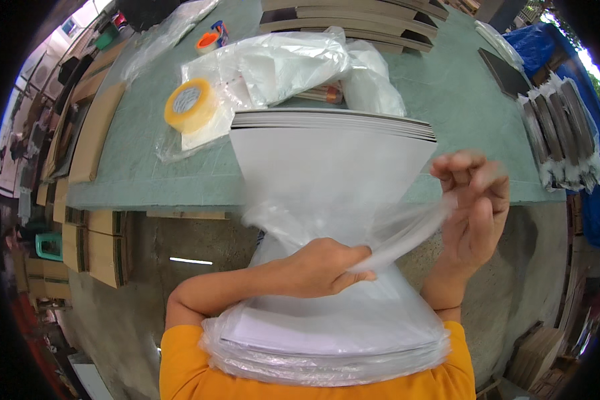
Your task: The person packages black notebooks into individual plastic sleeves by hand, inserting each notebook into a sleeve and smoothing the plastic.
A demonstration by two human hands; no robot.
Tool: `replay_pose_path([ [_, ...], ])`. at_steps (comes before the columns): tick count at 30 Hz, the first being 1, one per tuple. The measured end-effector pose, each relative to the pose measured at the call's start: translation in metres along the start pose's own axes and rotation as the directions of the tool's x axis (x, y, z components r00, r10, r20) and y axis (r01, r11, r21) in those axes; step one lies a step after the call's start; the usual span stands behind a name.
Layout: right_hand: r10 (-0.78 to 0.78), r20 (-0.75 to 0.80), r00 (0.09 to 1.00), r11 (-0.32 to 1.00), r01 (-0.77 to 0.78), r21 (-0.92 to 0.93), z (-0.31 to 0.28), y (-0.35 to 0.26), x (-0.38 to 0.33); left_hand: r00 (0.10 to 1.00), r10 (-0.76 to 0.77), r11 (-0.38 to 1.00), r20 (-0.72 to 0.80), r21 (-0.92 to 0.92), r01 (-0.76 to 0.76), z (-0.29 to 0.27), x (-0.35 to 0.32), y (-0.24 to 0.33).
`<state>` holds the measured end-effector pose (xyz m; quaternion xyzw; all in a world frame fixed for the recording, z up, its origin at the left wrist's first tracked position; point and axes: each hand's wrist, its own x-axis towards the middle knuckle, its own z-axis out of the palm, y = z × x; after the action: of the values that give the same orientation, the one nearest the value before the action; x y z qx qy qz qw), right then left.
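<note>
A thick stack of grey-white sheets or boards [327, 157] reaches from the table's near edge toward my body. Its far end is bare; the near part sits inside a clear plastic bag [387, 313] against my orange shirt. Over the stack's middle, my left hand [323, 267] is closed on gathered film of that bag. A strip of film stretches from it up to my right hand [473, 207], raised right of the stack. The right hand's fingers are apart and loosely curled, slightly blurred; the film's end meets its palm side.
On the green table [473, 100] lie a yellowish tape roll [192, 105], crumpled plastic bags [273, 63] and an orange tape roll [208, 43]. More stacked boards [347, 23] stand at the back. Wrapped bundles [560, 133] stand at right, cardboard boxes [103, 250] at left.
</note>
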<state>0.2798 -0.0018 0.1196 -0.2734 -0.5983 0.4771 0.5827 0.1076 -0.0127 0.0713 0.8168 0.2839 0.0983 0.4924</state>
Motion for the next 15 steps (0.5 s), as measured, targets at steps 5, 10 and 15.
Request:
replay_pose_path([
  [5, 0.283, 0.061, 0.957, 0.843, -0.218, -0.492, -0.009, 0.037, -0.012, 0.953, -0.047, 0.962, -0.300, -0.270, -0.038, -0.036, -0.009, 0.001],
  [10, 0.629, 0.450, 0.634, 0.764, -0.612, -0.206, -0.012, 0.047, -0.023, 0.879, -0.263, 0.591, -0.397, -0.787, -0.179, -0.045, -0.005, -0.017],
  [15, 0.260, 0.633, 0.729, 0.839, -0.495, 0.225, -0.030, 0.038, -0.015, 0.999, -0.028, 0.884, -0.017, -0.467, 0.017, -0.054, -0.022, -0.022],
])
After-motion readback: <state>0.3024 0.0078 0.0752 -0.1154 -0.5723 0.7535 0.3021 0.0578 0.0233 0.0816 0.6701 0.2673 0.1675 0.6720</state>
